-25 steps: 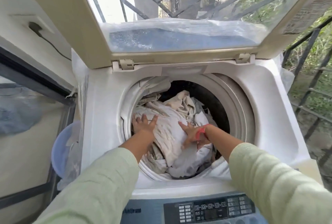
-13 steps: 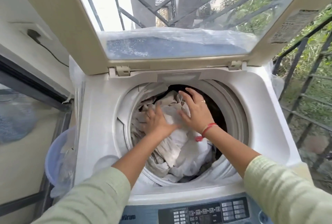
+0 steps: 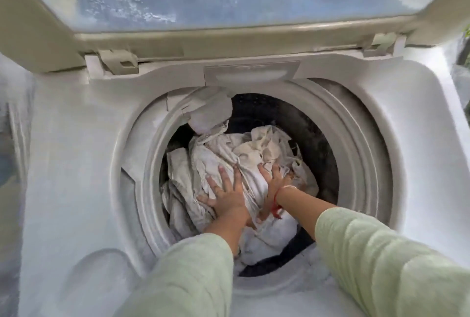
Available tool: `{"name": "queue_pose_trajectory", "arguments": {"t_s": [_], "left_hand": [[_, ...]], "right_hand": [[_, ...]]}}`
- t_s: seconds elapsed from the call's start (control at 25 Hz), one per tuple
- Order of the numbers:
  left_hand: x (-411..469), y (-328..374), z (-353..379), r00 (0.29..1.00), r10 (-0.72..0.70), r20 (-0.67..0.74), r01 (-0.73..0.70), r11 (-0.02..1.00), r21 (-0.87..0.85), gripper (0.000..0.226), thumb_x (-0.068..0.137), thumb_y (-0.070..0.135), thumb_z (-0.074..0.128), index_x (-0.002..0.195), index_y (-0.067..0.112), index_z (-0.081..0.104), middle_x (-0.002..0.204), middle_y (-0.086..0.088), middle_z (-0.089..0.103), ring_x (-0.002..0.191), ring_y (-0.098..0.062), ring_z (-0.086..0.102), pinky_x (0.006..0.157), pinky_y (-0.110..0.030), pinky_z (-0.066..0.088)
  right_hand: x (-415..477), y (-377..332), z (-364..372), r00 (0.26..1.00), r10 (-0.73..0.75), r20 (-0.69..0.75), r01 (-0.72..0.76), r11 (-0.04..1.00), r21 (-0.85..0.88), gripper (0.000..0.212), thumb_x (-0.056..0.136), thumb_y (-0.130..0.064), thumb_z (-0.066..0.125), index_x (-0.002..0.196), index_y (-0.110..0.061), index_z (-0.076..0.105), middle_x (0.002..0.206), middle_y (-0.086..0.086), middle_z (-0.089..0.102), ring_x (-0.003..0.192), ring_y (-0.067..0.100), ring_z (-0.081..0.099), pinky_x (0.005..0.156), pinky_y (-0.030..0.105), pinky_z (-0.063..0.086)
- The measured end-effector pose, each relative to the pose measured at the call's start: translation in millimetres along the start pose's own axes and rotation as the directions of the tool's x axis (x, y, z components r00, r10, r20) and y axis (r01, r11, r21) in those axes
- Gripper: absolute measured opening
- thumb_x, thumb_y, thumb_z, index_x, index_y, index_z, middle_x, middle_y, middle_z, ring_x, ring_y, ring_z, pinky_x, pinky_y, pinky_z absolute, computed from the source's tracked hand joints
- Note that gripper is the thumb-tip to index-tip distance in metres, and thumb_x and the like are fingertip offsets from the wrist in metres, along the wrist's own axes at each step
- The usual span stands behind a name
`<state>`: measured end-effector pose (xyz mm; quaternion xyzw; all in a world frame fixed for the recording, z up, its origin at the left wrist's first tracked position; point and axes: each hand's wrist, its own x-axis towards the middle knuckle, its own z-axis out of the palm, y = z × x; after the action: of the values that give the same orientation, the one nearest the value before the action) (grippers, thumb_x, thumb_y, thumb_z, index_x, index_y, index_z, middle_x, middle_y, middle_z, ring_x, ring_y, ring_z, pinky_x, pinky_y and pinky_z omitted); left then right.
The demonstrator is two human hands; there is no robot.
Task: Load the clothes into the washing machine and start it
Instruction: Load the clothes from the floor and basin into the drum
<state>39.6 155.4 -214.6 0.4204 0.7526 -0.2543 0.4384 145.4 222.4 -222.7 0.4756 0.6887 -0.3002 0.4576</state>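
Both hands, left hand (image 3: 225,195) and right hand (image 3: 273,184), press splayed fingers flat on clothes (image 3: 229,153); no writing legible.

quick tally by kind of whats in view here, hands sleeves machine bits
hands: 2 (left hand, right hand)
green sleeves: 2
red wrist thread: 1
open lid: 1
drum: 1
pile of pale clothes: 1, separate pieces cannot be told apart
total: 8

Washing machine (image 3: 76,164): smooth white plastic, faintly glossy. Its lid (image 3: 229,1) has a beige plastic frame around clear, smeared glazing. Inside the machine, clothes (image 3: 229,153) are crumpled matt off-white cloth.
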Motion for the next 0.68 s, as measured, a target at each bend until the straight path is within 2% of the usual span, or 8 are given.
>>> {"name": "queue_pose_trajectory", "arguments": {"t_s": [0.08,0.16,0.24,0.4,0.52,0.64,0.68], "left_hand": [[28,0,6,0.999,0.011,-0.043,-0.011,1.0,-0.013,0.157,0.048,0.05,0.088,0.131,0.032,-0.044,0.14,-0.008,-0.049,0.133,-0.046,-0.03,0.092,-0.079,-0.003],[56,0,6,0.995,0.029,-0.1,-0.03,1.0,-0.007,0.155,0.049,0.053,0.086,0.131,0.031,-0.044,0.14,-0.008,-0.049,0.133,-0.046,-0.031,0.093,-0.077,-0.005],[81,2,6,0.984,0.078,-0.157,-0.082,0.996,-0.018,0.154,0.049,0.055,0.085,0.133,0.029,-0.042,0.141,-0.009,-0.048,0.132,-0.045,-0.032,0.091,-0.074,-0.015],[98,-2,2,0.963,0.163,-0.213,-0.177,0.983,-0.051,0.153,0.048,0.057,0.084,0.135,0.03,-0.039,0.141,-0.006,-0.048,0.131,-0.04,-0.037,0.088,-0.065,-0.027],[78,-9,-9,0.974,0.189,-0.129,-0.194,0.98,-0.031,0.155,0.045,0.064,0.081,0.133,0.03,-0.041,0.139,-0.005,-0.05,0.131,-0.04,-0.039,0.093,-0.068,-0.023],[41,-32,-34,0.971,0.234,0.048,-0.233,0.972,-0.021,0.151,0.046,0.069,0.078,0.135,0.032,-0.039,0.144,-0.003,-0.045,0.136,-0.038,-0.031,0.104,-0.067,-0.007],[29,-39,-44,0.967,0.244,0.071,-0.243,0.97,-0.025,0.146,0.05,0.067,0.078,0.139,0.032,-0.032,0.149,-0.002,-0.037,0.139,-0.036,-0.024,0.108,-0.065,0.0]], "right_hand": [[27,0,1,0.999,-0.023,-0.042,0.024,1.0,0.01,0.137,0.064,-0.053,0.079,0.139,-0.03,-0.033,0.15,0.014,-0.032,0.143,0.039,-0.008,0.116,0.053,0.011],[58,2,-2,0.998,-0.026,-0.052,0.03,0.996,0.08,0.143,0.058,-0.051,0.084,0.136,-0.037,-0.035,0.149,0.009,-0.036,0.142,0.042,-0.009,0.113,0.06,0.016],[85,5,-8,0.999,-0.011,-0.046,0.018,0.989,0.15,0.152,0.047,-0.05,0.088,0.132,-0.045,-0.037,0.147,0.001,-0.041,0.141,0.044,-0.012,0.106,0.068,0.022],[92,6,-23,0.998,0.002,-0.055,0.004,0.993,0.116,0.152,0.046,-0.052,0.088,0.134,-0.045,-0.035,0.15,0.0,-0.036,0.142,0.042,-0.012,0.103,0.073,0.018],[68,-2,-29,0.999,-0.002,-0.039,0.007,0.994,0.111,0.149,0.049,-0.05,0.088,0.137,-0.042,-0.032,0.152,0.003,-0.032,0.142,0.043,-0.009,0.1,0.074,0.02],[20,-10,-36,1.0,0.004,-0.006,-0.003,0.995,0.101,0.144,0.053,-0.049,0.086,0.141,-0.039,-0.028,0.154,0.006,-0.028,0.142,0.044,0.001,0.103,0.068,0.026],[3,-14,-38,0.999,0.02,-0.048,-0.017,0.998,0.064,0.138,0.058,-0.049,0.084,0.143,-0.036,-0.025,0.155,0.007,-0.024,0.142,0.044,0.004,0.104,0.066,0.027]]}}
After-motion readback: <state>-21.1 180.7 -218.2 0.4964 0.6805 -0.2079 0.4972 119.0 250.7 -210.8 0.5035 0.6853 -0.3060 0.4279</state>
